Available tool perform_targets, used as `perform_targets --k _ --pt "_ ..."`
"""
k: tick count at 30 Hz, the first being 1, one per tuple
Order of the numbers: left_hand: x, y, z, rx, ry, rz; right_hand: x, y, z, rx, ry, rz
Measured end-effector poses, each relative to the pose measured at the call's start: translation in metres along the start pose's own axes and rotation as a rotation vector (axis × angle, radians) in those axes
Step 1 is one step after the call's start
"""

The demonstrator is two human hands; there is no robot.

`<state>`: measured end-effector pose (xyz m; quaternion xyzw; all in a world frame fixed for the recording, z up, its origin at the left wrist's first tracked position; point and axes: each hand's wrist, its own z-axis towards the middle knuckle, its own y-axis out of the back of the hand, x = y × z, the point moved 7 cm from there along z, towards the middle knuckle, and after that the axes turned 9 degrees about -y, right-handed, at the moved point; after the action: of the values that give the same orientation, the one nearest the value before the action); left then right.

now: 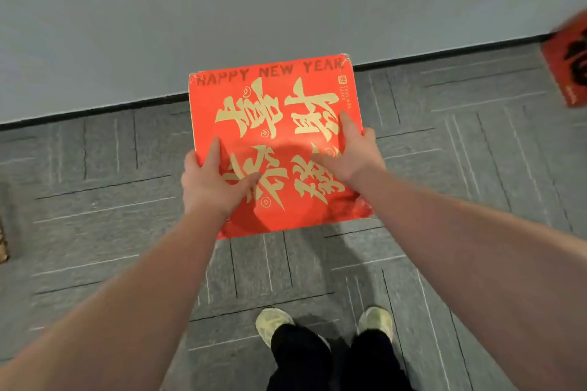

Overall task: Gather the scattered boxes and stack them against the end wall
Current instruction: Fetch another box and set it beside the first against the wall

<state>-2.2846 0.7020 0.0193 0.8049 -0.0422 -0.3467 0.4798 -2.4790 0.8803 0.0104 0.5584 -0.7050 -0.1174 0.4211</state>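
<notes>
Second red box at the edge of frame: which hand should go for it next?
Right, probably. The second red box lies far right by the wall; the right hand is nearer than the left hand. Both hold the red box.

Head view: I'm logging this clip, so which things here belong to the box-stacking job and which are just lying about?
Part of the job:
- red gift box, gripped by left hand and right hand
- second red box, far right
- wall

Lying about:
- unclear brown object, left edge

Between both gripping hands, the red box [276, 143] looks like smooth, faintly glossy cardboard with metallic gold lettering; below it, rough grey carpet tiles [111, 200].
</notes>
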Motion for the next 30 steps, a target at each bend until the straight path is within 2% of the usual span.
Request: perform_targets --k 5,16,25,30 --pt "-0.132 -0.064 -0.006 0.100 -0.181 0.052 -0.103 0.105 0.000 -0.126 -0.099 0.165" --pt "-0.415 -0.237 -0.047 0.350 -0.536 0.172 -0.340 0.306 -0.008 -0.360 -0.391 0.364" --pt "-0.601 -0.386 -0.079 0.623 -0.855 0.269 -0.496 0.400 -0.018 -0.540 -0.695 0.548" --pt "-0.686 -0.455 -0.082 0.684 -1.020 0.348 -0.550 0.433 -0.004 -0.615 -0.805 0.664"
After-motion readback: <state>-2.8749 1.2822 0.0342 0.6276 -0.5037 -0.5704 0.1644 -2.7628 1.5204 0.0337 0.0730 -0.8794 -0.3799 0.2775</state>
